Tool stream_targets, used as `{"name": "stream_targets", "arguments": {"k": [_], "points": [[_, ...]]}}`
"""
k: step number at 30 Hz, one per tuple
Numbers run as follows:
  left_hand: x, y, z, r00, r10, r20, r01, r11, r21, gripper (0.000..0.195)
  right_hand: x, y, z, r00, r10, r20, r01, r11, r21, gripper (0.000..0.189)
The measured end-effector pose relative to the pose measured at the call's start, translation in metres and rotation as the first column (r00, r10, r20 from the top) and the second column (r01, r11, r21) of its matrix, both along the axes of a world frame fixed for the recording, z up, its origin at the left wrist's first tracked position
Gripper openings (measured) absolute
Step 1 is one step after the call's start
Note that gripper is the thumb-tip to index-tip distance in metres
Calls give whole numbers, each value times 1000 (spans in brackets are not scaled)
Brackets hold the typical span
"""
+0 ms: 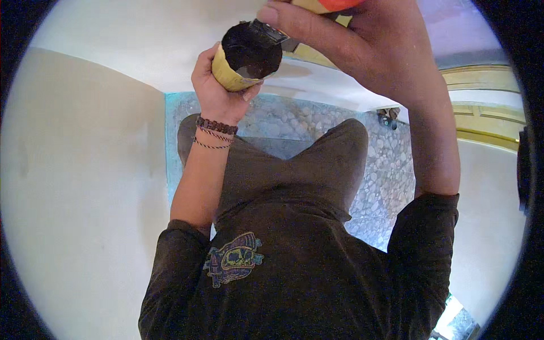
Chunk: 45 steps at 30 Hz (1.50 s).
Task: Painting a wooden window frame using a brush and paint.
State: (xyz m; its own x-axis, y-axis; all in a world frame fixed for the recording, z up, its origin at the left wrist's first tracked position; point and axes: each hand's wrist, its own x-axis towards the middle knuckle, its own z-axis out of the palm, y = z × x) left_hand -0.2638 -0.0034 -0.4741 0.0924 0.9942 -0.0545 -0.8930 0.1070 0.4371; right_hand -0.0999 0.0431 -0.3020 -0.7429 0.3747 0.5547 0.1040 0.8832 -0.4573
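My left hand (223, 95), with a dark braided bracelet (216, 126) and thin cords at its wrist, grips a yellow can (229, 74) from below and the side. The can is tilted, its mouth towards me, and its inside looks dark, with a glossy patch near the lower rim. Above and to the right, my right hand (361, 46) is closed around a tool with a yellow and red handle (327, 5), apparently a paintbrush. A dark, metallic-edged part (272, 32) of it overlaps the can's upper right rim. The handle's top is cut off by the frame.
A white wall (76, 148) rises at the left, and another pale wall stands ahead beyond the can. Below is a pebble-patterned floor (276, 117) under my bent knees. A small dark object (387, 119) lies near the wall. Yellow panelled woodwork (484, 117) is at the right.
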Motion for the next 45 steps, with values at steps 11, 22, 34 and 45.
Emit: {"name": "stream_targets", "arguments": {"k": [11, 22, 34, 45], "points": [[3, 1, 6, 1000, 4, -26, -8, 987, -163, 37, 10, -17, -1, 978, -203, 45, 204, 979, -24, 13], [8, -1, 18, 999, 11, -37, -17, 988, -154, 40, 19, -14, -8, 990, -34, 138, 10, 984, 176, 22], [7, 5, 25, 999, 43, 4, -42, 989, -143, 38, 23, -27, -12, 984, -70, 162, 8, 935, 354, 31], [9, 1, 23, 986, 138, -95, -156, 961, -230, 35, 29, -38, -22, 988, -146, -43, 151, 968, 199, 28]]}}
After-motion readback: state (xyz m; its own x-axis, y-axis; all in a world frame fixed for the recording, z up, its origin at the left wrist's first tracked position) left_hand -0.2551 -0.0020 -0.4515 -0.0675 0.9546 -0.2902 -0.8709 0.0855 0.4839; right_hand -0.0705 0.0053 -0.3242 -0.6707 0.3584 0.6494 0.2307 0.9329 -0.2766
